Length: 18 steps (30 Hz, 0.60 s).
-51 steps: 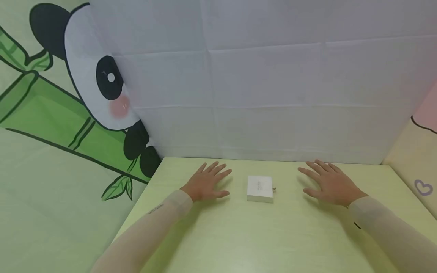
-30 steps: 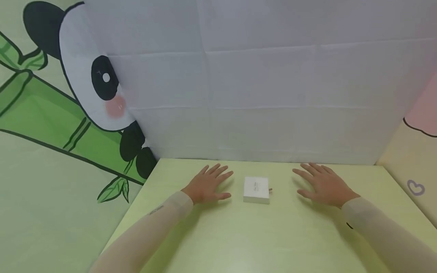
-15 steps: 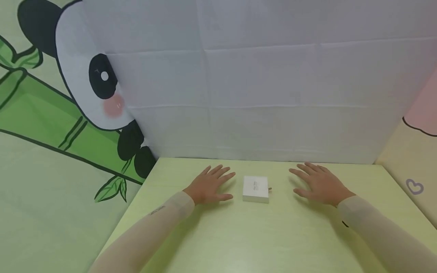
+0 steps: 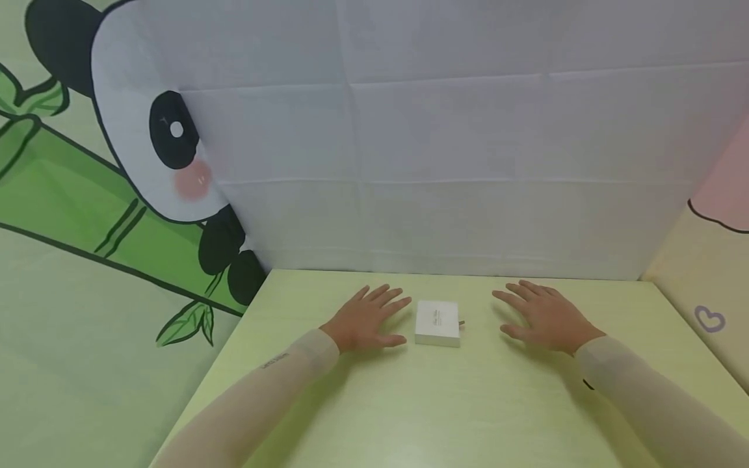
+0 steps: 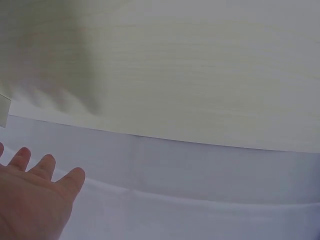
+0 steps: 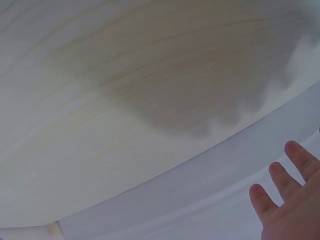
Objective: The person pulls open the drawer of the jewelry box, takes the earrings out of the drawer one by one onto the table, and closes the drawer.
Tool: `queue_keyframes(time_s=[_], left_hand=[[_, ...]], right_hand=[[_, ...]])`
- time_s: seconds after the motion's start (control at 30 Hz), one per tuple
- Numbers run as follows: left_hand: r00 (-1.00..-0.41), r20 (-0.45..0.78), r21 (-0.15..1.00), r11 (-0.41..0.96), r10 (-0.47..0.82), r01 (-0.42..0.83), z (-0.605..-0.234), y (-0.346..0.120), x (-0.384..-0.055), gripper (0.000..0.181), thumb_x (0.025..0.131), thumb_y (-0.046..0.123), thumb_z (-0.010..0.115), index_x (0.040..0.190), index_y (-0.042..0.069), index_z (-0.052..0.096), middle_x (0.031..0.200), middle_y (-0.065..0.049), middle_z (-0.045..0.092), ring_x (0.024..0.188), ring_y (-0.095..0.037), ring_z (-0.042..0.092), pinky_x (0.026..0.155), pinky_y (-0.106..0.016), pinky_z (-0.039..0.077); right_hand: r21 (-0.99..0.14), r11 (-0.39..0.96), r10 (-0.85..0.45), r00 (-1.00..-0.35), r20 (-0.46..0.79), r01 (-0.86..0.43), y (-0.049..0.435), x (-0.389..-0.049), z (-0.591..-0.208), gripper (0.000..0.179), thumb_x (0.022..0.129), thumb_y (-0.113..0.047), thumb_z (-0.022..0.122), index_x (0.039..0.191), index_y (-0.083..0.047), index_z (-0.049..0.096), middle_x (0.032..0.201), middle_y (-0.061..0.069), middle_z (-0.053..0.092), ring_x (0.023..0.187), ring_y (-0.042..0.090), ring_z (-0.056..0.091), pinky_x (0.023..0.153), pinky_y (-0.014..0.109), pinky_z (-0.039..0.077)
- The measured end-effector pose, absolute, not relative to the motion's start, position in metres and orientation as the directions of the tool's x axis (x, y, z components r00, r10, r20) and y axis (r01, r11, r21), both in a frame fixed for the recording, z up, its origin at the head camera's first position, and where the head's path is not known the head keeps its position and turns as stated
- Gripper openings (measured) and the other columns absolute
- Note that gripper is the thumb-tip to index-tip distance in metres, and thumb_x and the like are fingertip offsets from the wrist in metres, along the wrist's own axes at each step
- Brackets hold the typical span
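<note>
A small white box with fine print on its lid lies on the pale yellow table, a short brown tab sticking out of its right side. To its left hovers my left hand, palm down with fingers spread, close to the box but apart from it. My right hand is held over the table on the other side, farther from the box, its fingers likewise spread. Neither hand holds anything. In the left wrist view only a corner of the box shows at the edge.
The wooden table ends at a white cloth backdrop with fold creases. On the left hangs a cloth printed with a panda and bamboo. A cream and pink printed cloth stands along the right side.
My left hand has moved right, nearer to the box. The right hand has shifted slightly left towards it. The box stays in its place on the table; the head view has turned slightly.
</note>
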<state>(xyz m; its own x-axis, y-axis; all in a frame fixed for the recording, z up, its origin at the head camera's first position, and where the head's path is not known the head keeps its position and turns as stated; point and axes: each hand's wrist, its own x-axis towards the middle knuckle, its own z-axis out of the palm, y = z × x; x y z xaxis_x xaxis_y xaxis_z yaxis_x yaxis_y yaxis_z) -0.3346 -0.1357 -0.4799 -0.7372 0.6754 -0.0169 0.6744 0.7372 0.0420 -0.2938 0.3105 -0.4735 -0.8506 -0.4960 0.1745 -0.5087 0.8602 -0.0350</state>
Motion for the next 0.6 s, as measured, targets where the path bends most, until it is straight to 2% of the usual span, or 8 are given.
queue_keyframes(time_s=[0.17,0.6], left_hand=[[-0.729,-0.014,0.069,0.728,0.684,0.682,-0.483,-0.13,-0.333,0.091,0.113,0.077,0.06,0.189,0.036,0.031,0.197,-0.001,0.034,0.186,-0.035,0.03,0.15,-0.069,0.025],[-0.696,-0.017,0.03,0.697,0.717,0.717,-0.486,-0.113,-0.329,0.088,0.114,0.076,0.058,0.189,0.036,0.032,0.197,0.0,0.035,0.185,-0.034,0.033,0.149,-0.069,0.029]], right_hand=[[-0.039,0.857,-0.501,-0.849,0.169,-0.514,0.308,-0.293,-0.475,0.074,0.113,-0.058,0.074,0.174,-0.02,0.059,0.174,0.023,0.064,0.163,0.056,0.058,0.13,0.077,0.05],[-0.05,0.854,-0.504,-0.847,0.168,-0.518,0.292,-0.281,-0.481,0.071,0.113,-0.056,0.074,0.173,-0.021,0.061,0.172,0.022,0.066,0.162,0.053,0.06,0.129,0.076,0.051]])
